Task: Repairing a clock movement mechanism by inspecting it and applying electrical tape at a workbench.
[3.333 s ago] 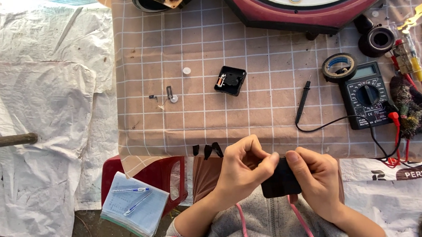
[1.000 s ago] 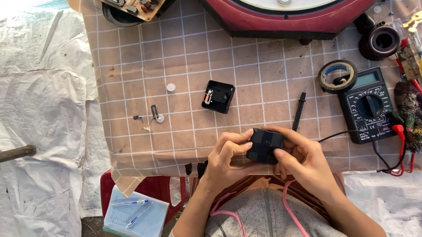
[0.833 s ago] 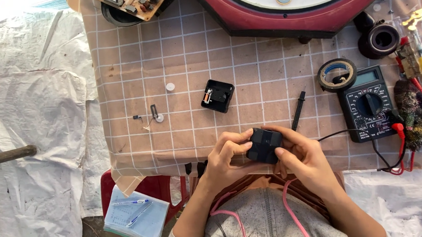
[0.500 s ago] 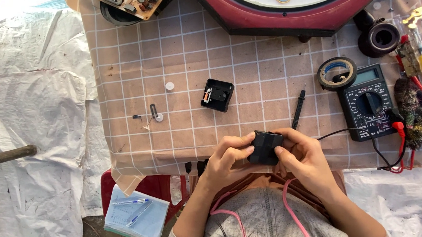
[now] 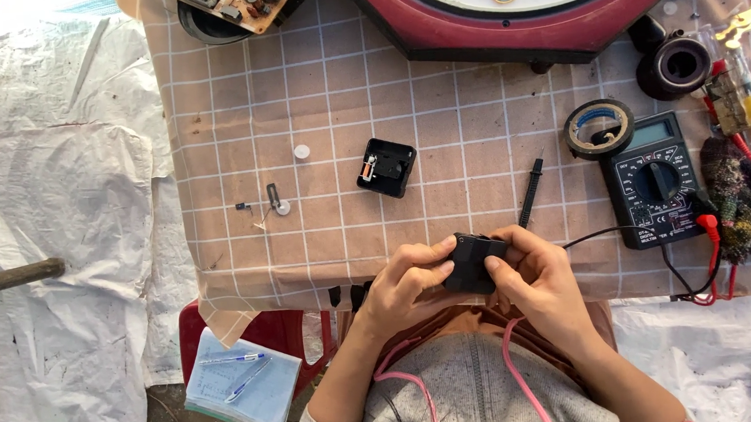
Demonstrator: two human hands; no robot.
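A small black box-shaped clock part (image 5: pixel 473 262) is held between both my hands at the table's near edge. My left hand (image 5: pixel 404 288) grips its left side with the thumb on top. My right hand (image 5: pixel 536 283) grips its right side, fingers curled over it. Farther out on the checked tablecloth (image 5: pixel 314 92) lies a second black square mechanism (image 5: pixel 386 167), open side up. A large red-framed wall clock (image 5: pixel 519 3) lies face up at the far edge.
A black multimeter (image 5: pixel 653 180) with red and black leads sits at right, a black probe (image 5: pixel 530 193) beside it. Tape rolls (image 5: pixel 599 128), a circuit board (image 5: pixel 233 2), small loose parts (image 5: pixel 276 202) and a notebook with pens (image 5: pixel 242 383) on a red stool are around.
Since the earliest frame my hands lifted the black part from my lap up to the table edge. Over the last second they only shifted fingers slightly on it.
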